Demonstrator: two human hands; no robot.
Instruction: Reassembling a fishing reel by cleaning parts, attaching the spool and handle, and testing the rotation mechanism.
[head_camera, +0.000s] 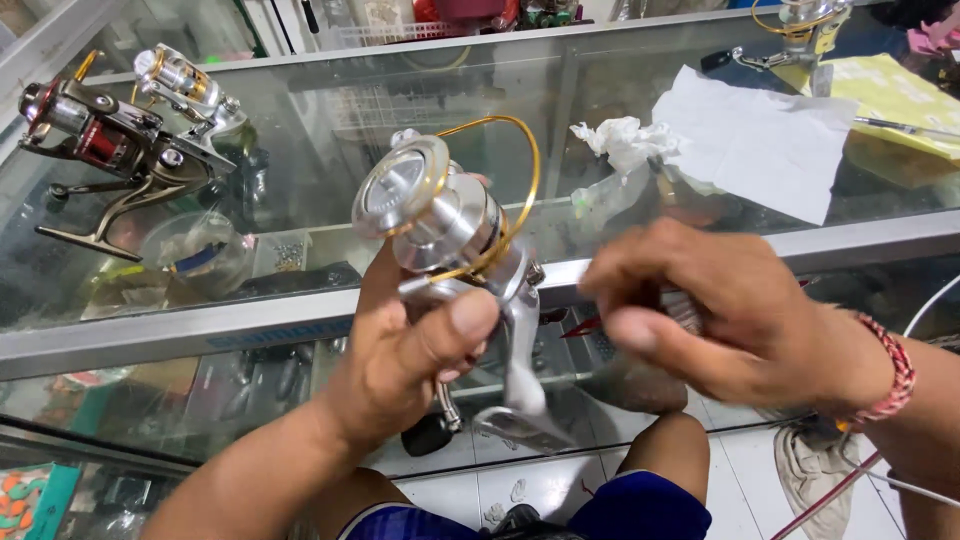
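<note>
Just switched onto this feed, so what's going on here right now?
A person holds a silver spinning reel with a gold bail wire up in the left hand, in front of a glass counter. The right hand is beside it, blurred, fingers pinched; whether it holds anything is unclear. Two more reels sit on the counter at left, white paper at right.

1. left hand (405, 350) raised, fingers curled shut in a grip, thumb pressed across the front, forearm rising from the lower left.
2. right hand (715, 310) blurred, fingers bent together and pointing left, whether they pinch anything is unclear; wrist enters from the right.
</note>
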